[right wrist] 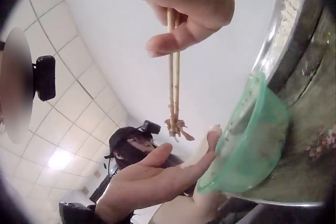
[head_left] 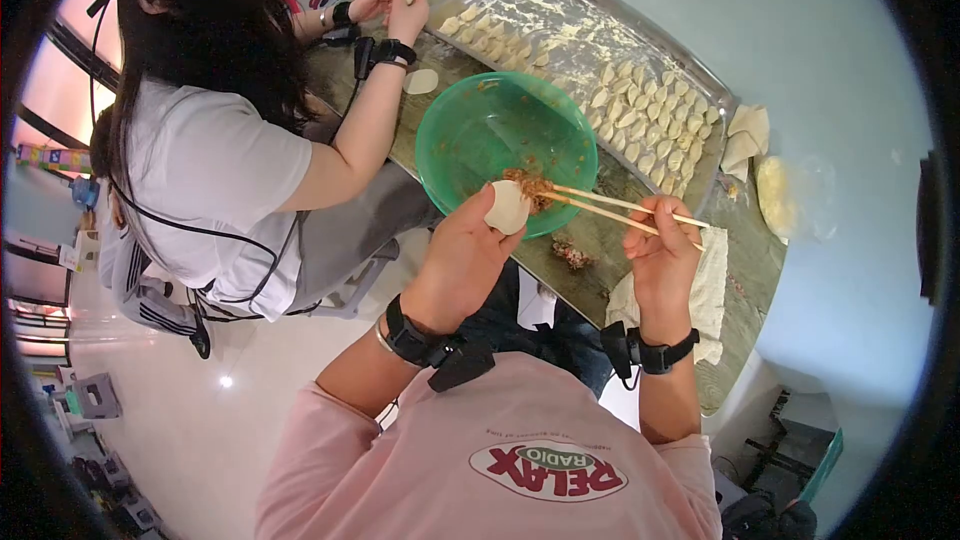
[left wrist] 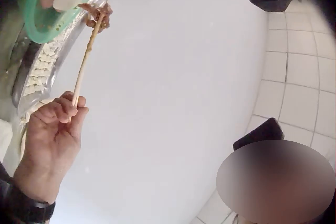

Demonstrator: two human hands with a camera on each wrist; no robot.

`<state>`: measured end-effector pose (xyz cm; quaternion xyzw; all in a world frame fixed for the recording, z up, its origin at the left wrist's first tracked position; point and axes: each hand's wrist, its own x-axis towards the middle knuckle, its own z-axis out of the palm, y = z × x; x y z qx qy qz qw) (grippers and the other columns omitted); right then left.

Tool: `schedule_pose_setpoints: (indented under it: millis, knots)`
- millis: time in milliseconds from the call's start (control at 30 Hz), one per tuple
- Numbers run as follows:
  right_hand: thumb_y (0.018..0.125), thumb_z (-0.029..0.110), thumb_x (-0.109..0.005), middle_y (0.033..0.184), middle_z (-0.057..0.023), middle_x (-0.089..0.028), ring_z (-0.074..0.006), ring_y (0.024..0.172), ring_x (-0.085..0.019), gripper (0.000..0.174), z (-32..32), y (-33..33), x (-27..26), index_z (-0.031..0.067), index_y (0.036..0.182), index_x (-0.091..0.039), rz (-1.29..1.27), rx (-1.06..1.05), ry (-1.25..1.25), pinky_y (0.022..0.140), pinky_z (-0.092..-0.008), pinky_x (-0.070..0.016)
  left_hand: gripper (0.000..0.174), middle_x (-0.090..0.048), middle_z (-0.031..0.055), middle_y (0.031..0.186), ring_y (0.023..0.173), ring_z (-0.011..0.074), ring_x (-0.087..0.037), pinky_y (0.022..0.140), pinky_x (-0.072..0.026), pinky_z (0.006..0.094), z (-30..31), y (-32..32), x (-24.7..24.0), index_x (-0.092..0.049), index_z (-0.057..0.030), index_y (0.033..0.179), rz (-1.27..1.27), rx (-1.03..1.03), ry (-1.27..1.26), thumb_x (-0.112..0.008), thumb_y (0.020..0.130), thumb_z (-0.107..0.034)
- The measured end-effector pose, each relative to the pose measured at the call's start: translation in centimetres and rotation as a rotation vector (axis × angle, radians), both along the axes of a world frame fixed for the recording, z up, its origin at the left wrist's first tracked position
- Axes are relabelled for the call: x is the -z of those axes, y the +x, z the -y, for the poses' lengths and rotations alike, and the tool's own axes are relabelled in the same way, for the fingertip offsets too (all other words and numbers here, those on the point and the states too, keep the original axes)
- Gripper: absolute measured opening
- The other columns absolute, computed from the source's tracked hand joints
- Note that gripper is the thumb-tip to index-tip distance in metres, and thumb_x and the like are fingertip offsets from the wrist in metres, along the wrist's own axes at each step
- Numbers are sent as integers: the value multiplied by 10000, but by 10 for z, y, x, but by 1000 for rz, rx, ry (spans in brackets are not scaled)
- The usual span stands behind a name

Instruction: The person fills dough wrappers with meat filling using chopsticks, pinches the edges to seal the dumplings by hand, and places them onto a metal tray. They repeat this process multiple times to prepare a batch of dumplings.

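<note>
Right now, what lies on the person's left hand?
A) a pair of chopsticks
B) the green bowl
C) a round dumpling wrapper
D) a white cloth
C: the left hand carries a round dumpling wrapper on its fingers, while the right hand grips the chopsticks that put filling at its edge.

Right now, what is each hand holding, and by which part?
The left hand carries a dumpling wrapper lying on its fingers; the right hand pinches the chopsticks near their top ends, their tips gripping filling.
</note>
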<state>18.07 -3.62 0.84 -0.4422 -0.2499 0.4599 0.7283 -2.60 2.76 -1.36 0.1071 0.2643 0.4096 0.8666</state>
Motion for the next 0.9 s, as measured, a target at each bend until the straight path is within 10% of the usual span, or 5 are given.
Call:
schedule_pose_setpoints:
  millis: [900]
  knots:
    - [900,195,-531,713,-100,-594,-152,491,-570,217,14,21,-16,-15,860,-567,58,-179,-98,394,-223,-424,396,-498,128,1228,1136,240,-496,1002,-388,354,23,11,-10,-417,7,1237,2,244,76,-333,979,-281]
